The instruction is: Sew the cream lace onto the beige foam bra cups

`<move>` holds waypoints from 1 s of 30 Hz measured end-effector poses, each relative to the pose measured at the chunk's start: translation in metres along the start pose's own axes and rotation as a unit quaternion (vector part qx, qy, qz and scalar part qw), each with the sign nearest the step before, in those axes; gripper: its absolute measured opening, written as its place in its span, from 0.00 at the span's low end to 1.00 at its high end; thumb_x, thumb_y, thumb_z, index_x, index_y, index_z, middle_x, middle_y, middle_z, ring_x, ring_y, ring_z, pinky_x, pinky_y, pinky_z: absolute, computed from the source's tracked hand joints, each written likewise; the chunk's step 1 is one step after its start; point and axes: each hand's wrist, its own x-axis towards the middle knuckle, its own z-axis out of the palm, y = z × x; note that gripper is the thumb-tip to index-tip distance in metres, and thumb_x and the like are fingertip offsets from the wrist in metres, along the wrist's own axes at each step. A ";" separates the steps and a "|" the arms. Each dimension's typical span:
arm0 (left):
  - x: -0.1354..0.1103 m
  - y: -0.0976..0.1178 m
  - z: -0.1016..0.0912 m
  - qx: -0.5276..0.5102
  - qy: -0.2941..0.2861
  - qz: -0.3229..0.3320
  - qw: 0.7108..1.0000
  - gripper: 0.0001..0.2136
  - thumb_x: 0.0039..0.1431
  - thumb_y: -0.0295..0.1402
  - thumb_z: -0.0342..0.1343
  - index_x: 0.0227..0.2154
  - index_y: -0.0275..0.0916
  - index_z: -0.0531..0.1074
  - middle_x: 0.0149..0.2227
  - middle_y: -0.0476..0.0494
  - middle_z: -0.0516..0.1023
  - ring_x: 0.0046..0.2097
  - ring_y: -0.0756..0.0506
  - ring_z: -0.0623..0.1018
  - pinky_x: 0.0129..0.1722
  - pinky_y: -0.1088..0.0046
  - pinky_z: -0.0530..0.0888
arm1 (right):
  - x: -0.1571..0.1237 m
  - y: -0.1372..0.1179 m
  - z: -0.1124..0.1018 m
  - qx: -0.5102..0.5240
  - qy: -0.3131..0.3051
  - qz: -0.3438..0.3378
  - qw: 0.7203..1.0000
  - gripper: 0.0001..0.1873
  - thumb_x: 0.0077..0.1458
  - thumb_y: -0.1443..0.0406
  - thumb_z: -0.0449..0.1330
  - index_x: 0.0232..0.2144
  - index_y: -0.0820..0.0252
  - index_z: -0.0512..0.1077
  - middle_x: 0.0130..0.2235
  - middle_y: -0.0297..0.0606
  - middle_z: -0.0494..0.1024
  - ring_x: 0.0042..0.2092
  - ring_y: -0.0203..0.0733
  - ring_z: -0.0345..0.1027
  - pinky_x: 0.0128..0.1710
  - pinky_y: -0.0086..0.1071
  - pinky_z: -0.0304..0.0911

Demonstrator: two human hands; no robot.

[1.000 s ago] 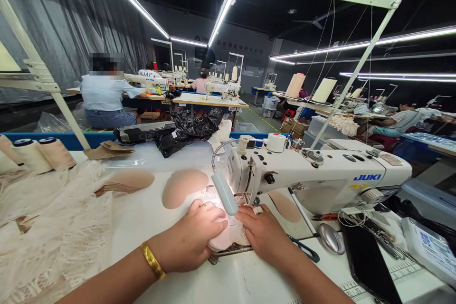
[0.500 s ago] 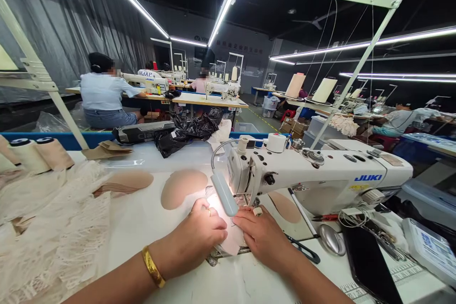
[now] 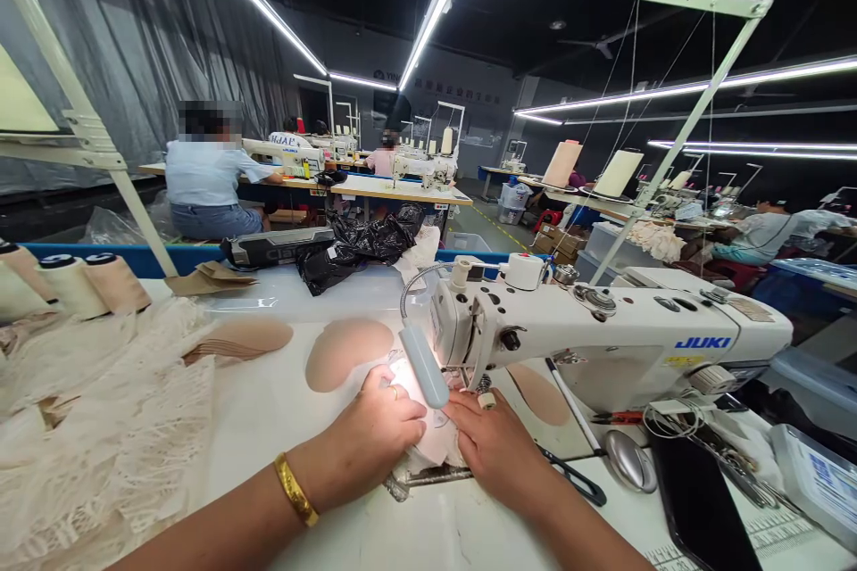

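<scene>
My left hand [image 3: 368,433], with a gold bangle [image 3: 295,489] on its wrist, is closed on the left edge of a pale pink fabric piece [image 3: 436,446], thumb against bent fingers. On the same fabric, my right hand [image 3: 496,442] rests with its fingers stretched out flat beside the needle area of a white sewing machine [image 3: 603,321]. A grey lamp [image 3: 424,368] lights the fabric and hides part of the needle area. Beyond my left hand lies a beige rounded pad [image 3: 349,355]; another beige pad [image 3: 539,393] is right of the needle.
Pale fringed fabric [image 3: 100,428] and stacked beige pads [image 3: 241,339] lie left, near thread cones [image 3: 113,285]. On the right are dark-handled scissors [image 3: 576,477], a phone [image 3: 703,500] and a plastic box [image 3: 820,473]. A black bag [image 3: 375,241] lies behind; a seated person [image 3: 211,183] works ahead.
The view has shifted slightly, so most things appear a little farther right. Both hands stay on the fabric in nearly the same pose; the fabric between them has shifted slightly.
</scene>
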 end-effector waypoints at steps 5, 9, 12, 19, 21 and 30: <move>0.000 0.001 0.001 -0.023 -0.024 -0.018 0.999 0.12 0.51 0.14 0.52 0.28 0.39 0.65 0.31 0.51 0.77 0.36 0.44 0.77 0.51 0.53 0.65 | -0.001 0.002 0.000 -0.006 0.009 -0.015 1.000 0.31 0.60 0.78 0.50 0.61 0.54 0.73 0.64 0.40 0.78 0.59 0.55 0.72 0.57 0.51 0.68; 0.000 0.003 -0.002 -0.025 -0.030 -0.026 0.999 0.12 0.50 0.14 0.52 0.28 0.39 0.66 0.30 0.51 0.77 0.34 0.45 0.76 0.51 0.52 0.66 | -0.005 0.004 -0.003 -0.014 0.079 -0.041 0.996 0.25 0.62 0.77 0.51 0.56 0.57 0.74 0.50 0.44 0.84 0.50 0.54 0.75 0.50 0.47 0.72; 0.001 0.002 -0.003 -0.020 -0.032 -0.030 0.999 0.13 0.51 0.14 0.53 0.29 0.41 0.68 0.30 0.50 0.78 0.35 0.44 0.77 0.52 0.52 0.67 | -0.006 0.004 -0.004 0.006 0.162 -0.049 0.985 0.18 0.66 0.75 0.50 0.52 0.60 0.74 0.43 0.46 0.83 0.46 0.53 0.75 0.46 0.45 0.74; 0.001 0.001 -0.002 -0.027 -0.033 -0.027 0.999 0.11 0.54 0.17 0.55 0.28 0.42 0.71 0.31 0.48 0.78 0.37 0.43 0.78 0.54 0.54 0.69 | 0.000 0.003 -0.004 0.051 0.199 -0.051 0.977 0.17 0.64 0.76 0.49 0.47 0.60 0.72 0.44 0.46 0.82 0.45 0.52 0.76 0.44 0.45 0.75; 0.000 0.001 -0.002 -0.025 -0.037 -0.026 0.999 0.11 0.52 0.16 0.54 0.28 0.41 0.69 0.31 0.48 0.78 0.37 0.43 0.78 0.53 0.54 0.68 | 0.000 0.003 -0.005 0.050 0.202 -0.057 0.977 0.16 0.64 0.76 0.49 0.47 0.60 0.72 0.43 0.47 0.82 0.45 0.53 0.76 0.44 0.45 0.75; 0.001 0.002 0.000 -0.024 -0.055 -0.032 0.998 0.13 0.44 0.13 0.53 0.27 0.39 0.67 0.32 0.50 0.79 0.35 0.44 0.77 0.51 0.53 0.66 | -0.002 0.003 -0.006 0.036 0.204 -0.061 0.976 0.15 0.64 0.76 0.50 0.47 0.60 0.72 0.43 0.46 0.82 0.44 0.53 0.75 0.44 0.44 0.73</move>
